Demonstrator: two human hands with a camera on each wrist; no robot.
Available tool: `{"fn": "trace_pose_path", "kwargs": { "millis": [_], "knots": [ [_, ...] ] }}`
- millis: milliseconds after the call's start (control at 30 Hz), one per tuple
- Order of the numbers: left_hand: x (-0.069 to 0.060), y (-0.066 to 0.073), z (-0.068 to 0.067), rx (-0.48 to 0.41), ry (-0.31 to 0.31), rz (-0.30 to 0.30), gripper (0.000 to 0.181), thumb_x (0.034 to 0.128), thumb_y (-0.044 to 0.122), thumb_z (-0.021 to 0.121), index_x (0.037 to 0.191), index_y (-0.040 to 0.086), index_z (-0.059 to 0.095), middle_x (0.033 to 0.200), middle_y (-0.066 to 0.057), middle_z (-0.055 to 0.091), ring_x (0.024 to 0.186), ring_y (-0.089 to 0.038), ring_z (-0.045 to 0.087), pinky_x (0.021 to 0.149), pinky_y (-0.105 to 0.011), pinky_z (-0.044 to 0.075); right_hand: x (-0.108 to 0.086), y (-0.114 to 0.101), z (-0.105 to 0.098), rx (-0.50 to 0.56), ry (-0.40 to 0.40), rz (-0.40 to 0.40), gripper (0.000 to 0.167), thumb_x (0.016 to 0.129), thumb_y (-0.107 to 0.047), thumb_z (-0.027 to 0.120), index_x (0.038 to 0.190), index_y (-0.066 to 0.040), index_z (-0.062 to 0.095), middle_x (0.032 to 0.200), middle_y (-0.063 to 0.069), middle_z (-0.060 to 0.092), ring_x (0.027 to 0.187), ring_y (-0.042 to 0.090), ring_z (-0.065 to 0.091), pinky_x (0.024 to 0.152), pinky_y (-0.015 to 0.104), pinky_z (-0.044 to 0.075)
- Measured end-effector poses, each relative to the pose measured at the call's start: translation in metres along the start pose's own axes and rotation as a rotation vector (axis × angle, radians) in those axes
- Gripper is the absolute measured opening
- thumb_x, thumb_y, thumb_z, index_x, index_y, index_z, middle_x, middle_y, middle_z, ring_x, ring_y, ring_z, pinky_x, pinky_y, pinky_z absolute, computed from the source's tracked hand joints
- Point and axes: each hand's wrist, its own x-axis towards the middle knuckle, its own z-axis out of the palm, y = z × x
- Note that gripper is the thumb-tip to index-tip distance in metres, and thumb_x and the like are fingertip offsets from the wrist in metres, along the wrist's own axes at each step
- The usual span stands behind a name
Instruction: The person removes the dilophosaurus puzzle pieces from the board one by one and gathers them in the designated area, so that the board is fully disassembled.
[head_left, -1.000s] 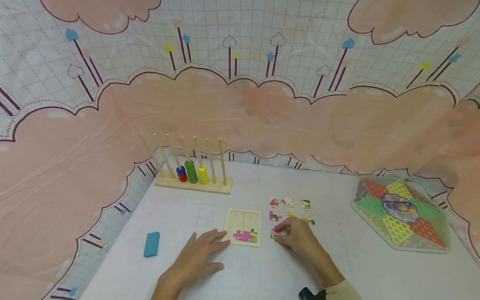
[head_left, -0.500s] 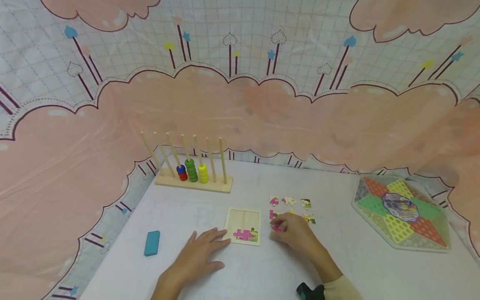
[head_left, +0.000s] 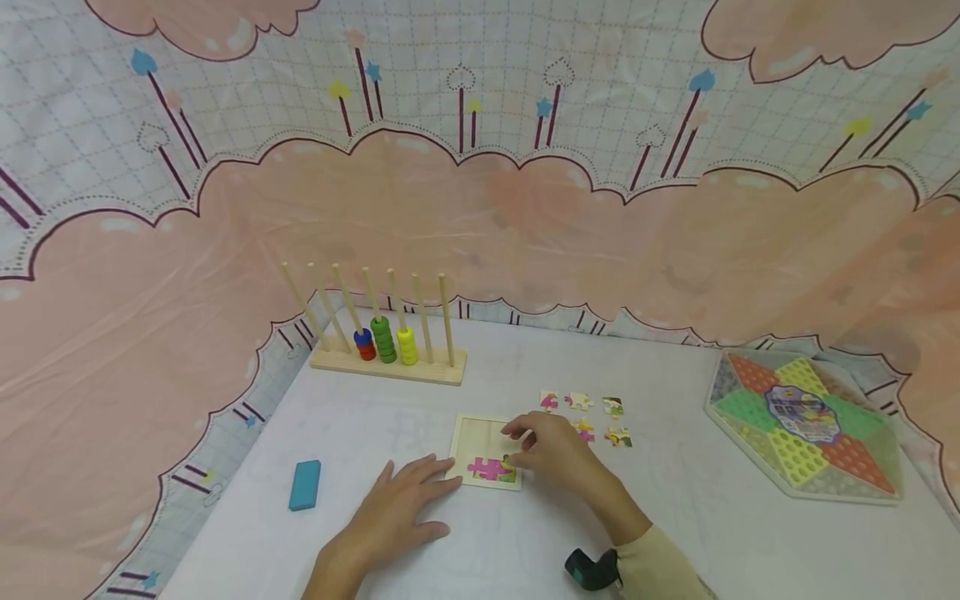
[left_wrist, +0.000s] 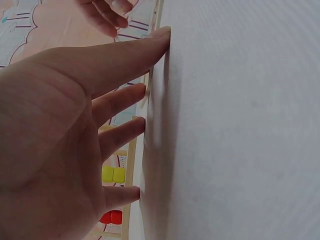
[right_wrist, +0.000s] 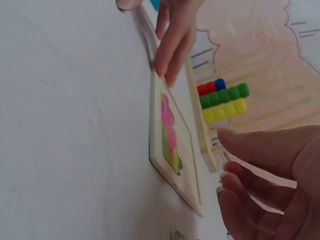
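Note:
My left hand (head_left: 397, 508) rests on the table with its fingers spread, fingertips at the left edge of a small wooden puzzle tray (head_left: 467, 429). Pink and green puzzle pieces (head_left: 489, 469) lie joined along the tray's bottom. Over the tray's right edge hovers my right hand (head_left: 558, 454), thumb and index fingertip apart. No piece shows between its fingers in the right wrist view, where that hand (right_wrist: 272, 180) is above the table. Loose puzzle pieces (head_left: 577, 402) lie in rows to the right of the tray; the right hand hides part of them.
A wooden bead abacus (head_left: 386, 371) with red, blue, green and yellow beads stands at the back left. A blue block (head_left: 304, 485) lies on the left. At the right is a flat hexagonal box (head_left: 802, 429). A patterned cloth (head_left: 480, 225) hangs behind.
My right hand has moved left, from the lower-left loose pieces to above the tray's right edge. My left hand stays where it was.

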Motion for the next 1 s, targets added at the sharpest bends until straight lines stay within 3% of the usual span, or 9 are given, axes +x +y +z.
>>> {"fn": "trace_pose_path", "kwargs": {
  "millis": [267,533,833,1000],
  "knots": [
    [0.000,0.001,-0.002,0.008,-0.003,0.008,0.060,0.0843,0.040,0.081,0.140,0.028,0.063,0.156,0.002,0.054,0.150,-0.032,0.042,0.114,-0.081,0.024,0.006,-0.002,0.016,-0.024,-0.080,-0.079,0.031,0.085,-0.017,0.083,0.116,-0.016,0.075,0.113,-0.002,0.075,0.100,0.013,0.066,0.088,0.032,0.058],
    [0.000,0.001,-0.002,0.010,0.003,0.019,0.060,0.0843,0.040,0.081,0.140,0.027,0.064,0.155,0.001,0.054,0.149,-0.032,0.043,0.114,-0.081,0.025,0.008,-0.002,0.028,-0.075,-0.098,-0.125,0.028,0.086,-0.014,0.082,0.113,-0.017,0.077,0.105,-0.006,0.073,0.092,0.008,0.060,0.085,0.029,0.056],
    [-0.001,0.000,-0.004,0.002,0.011,0.023,0.060,0.0832,0.039,0.082,0.139,0.026,0.064,0.155,0.000,0.054,0.149,-0.033,0.043,0.113,-0.081,0.024,0.009,-0.005,0.030,-0.112,-0.114,-0.129,0.027,0.086,-0.014,0.082,0.112,-0.019,0.078,0.107,-0.006,0.076,0.099,0.009,0.065,0.098,0.038,0.057],
    [-0.001,0.001,-0.003,-0.005,0.011,0.024,0.060,0.0832,0.038,0.083,0.139,0.026,0.064,0.155,0.000,0.054,0.149,-0.033,0.043,0.113,-0.081,0.024,0.009,-0.005,0.030,-0.141,-0.109,-0.151,0.028,0.085,-0.014,0.083,0.112,-0.018,0.078,0.105,-0.005,0.075,0.096,0.008,0.062,0.093,0.033,0.056]
  ]
}}
